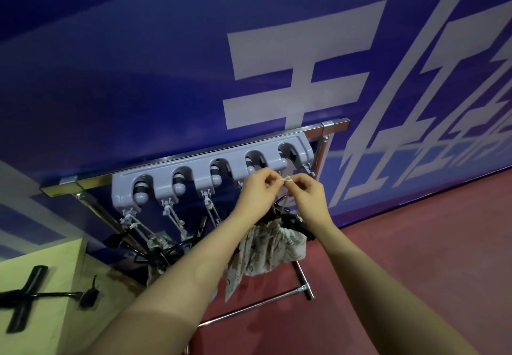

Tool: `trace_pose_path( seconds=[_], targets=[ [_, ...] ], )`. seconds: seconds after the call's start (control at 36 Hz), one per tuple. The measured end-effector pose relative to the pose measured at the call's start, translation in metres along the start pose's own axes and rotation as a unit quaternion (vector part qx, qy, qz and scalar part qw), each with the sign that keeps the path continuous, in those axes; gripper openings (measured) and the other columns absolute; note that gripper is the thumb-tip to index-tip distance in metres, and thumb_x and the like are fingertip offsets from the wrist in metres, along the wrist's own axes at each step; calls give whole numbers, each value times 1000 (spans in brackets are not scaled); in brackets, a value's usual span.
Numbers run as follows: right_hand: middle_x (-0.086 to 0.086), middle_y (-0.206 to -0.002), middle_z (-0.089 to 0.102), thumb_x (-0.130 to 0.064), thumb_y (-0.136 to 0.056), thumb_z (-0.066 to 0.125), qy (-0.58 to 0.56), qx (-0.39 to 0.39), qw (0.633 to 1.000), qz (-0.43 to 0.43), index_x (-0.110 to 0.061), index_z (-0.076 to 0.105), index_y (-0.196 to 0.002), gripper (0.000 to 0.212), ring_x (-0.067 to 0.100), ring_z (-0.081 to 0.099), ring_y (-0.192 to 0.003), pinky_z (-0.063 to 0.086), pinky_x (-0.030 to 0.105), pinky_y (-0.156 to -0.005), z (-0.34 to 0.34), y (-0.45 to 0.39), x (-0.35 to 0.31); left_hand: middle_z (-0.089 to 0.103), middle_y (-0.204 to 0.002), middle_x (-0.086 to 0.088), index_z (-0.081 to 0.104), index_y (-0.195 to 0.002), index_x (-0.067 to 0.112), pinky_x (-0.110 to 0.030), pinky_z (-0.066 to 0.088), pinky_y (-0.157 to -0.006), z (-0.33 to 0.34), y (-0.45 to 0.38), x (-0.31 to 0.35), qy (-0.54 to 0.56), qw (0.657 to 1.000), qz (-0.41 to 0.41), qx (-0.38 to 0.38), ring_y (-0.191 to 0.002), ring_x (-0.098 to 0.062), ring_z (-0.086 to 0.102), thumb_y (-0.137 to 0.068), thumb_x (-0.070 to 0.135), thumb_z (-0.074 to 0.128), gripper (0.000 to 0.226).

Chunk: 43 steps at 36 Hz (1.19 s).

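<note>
The left hand (pixel 256 188) and right hand (pixel 309 192) each keep a pinching grip on the pale cord (pixel 286 179) stretched between them just below the grey holder rack (pixel 194 166), apparently knotting it so the patterned drawstring bag (pixel 273 249) hangs underneath.

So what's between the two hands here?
Head view: a short stretch of pale cord, pinched at either end by the left hand and the right hand.
</note>
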State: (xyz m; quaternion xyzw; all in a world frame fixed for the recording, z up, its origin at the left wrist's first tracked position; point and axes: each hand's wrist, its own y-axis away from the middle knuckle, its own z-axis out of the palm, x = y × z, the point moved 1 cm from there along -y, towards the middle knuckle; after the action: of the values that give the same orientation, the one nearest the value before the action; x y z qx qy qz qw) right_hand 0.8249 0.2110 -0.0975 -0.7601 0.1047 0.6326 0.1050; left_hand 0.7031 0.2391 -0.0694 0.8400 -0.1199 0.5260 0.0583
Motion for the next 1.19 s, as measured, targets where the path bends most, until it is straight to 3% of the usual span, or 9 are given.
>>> trace_pose_path(
  seconds=[0.14,0.28,0.39,0.53,0.69,0.81,0.94,1.11,1.19],
  targets=[
    [3,-68,61,-12,-92,58,20,35,999,-1,-2,65,-83,15,14,55,-63,48,30,-65,5,-5,-5,65,-82,-4,61,-85,11,-42,54,-72,8,0,-6,-94,992,10,87,-76,-21,62,-92,16,55,10],
    [10,-80,66,-14,-88,62,54,67,996,10,-7,66,-85,9,23,62,-74,53,40,-72,6,-15,1,65,-89,-8,62,-91,6,-44,52,-74,13,-4,-9,-138,983,12,117,-83,-24,60,-95,15,50,16],
    [6,-77,68,-12,-89,62,112,71,991,11,-5,72,-88,11,20,61,-70,49,33,-67,6,-19,7,66,-88,-13,62,-91,4,-44,51,-73,15,-6,-12,-204,975,-5,94,-83,-31,61,-94,11,48,16],
    [9,-87,71,-13,-91,63,153,39,986,47,-2,73,-97,16,13,60,-78,42,22,-72,7,-16,16,65,-105,-18,60,-110,2,-44,52,-80,24,-4,-13,-241,968,-63,37,-97,-35,61,-92,-2,43,26],
    [3,-79,65,-15,-89,63,148,51,984,83,-6,65,-91,9,20,61,-77,49,31,-70,12,-14,19,59,-120,-16,57,-120,2,-42,49,-90,17,-1,-19,-206,976,-71,9,-112,-32,54,-92,4,45,29],
    [-1,-72,58,-15,-89,60,157,48,981,103,-10,58,-84,7,24,61,-77,50,39,-70,15,-4,15,64,-110,-15,60,-109,3,-36,44,-88,12,8,-20,-193,978,-73,-2,-107,-31,55,-93,7,43,24],
    [1,-74,61,-12,-88,54,163,26,980,112,-16,58,-80,10,25,61,-78,53,41,-72,20,18,9,67,-102,-13,63,-104,8,-42,53,-82,-1,26,-23,-183,980,-76,-12,-92,-30,63,-93,12,45,21],
    [8,-72,62,-12,-88,57,178,-25,979,97,-9,60,-77,12,22,57,-69,42,30,-59,42,49,-3,68,-96,-10,63,-98,14,-42,54,-78,-39,54,-26,-198,978,-66,6,-87,-28,63,-93,17,45,19],
    [10,-70,63,-12,-88,57,171,-68,979,86,-7,63,-77,13,23,60,-68,46,31,-61,68,63,-12,68,-98,-10,63,-97,14,-44,54,-78,-69,73,-33,-202,976,-76,30,-88,-29,62,-93,17,45,19]
  ],
)
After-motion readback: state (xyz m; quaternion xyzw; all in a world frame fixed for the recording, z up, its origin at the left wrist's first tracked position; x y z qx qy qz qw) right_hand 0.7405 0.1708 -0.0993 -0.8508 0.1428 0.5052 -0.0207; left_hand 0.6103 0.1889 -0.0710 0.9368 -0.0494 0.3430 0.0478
